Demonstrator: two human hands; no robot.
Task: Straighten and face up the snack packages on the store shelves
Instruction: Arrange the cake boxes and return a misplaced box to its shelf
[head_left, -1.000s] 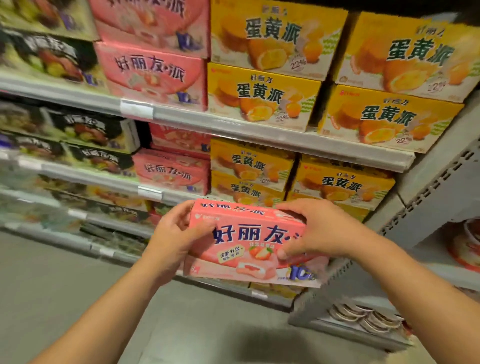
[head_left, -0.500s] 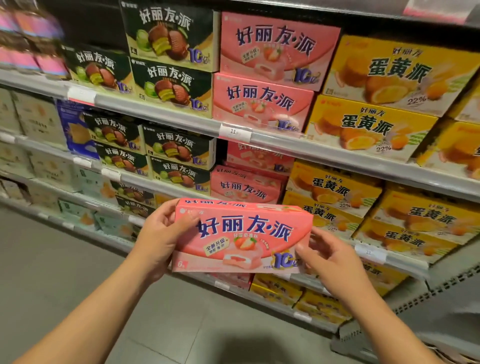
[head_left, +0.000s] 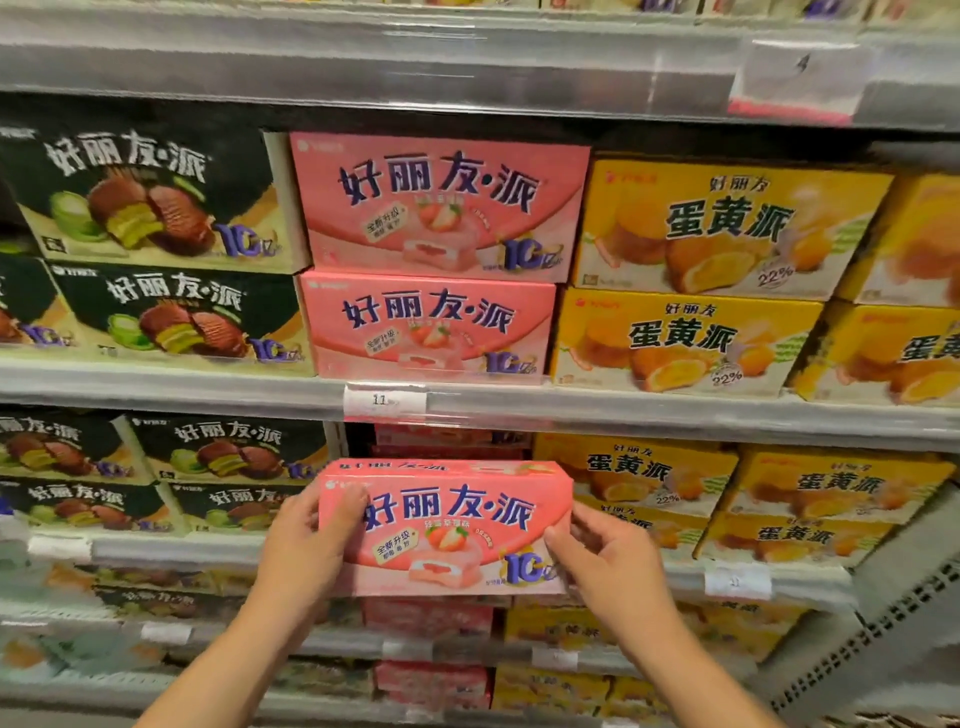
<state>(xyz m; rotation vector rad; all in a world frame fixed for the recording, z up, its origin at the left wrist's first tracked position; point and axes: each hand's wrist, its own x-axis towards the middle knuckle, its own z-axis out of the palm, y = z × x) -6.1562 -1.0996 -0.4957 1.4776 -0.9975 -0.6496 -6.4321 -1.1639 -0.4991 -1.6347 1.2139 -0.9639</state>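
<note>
Raised toward the shelf, pink box (head_left: 447, 525) gripped at both ends by left hand (head_left: 306, 545) and right hand (head_left: 608, 561) fingers.

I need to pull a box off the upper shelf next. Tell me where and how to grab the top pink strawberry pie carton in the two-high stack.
Probably best by its two short ends, coming straight from the front. The top pink strawberry pie carton is wide and flat, lying on another pink carton, with the dark green carton and yellow carton crowding its sides, so ease it forward first.
</note>
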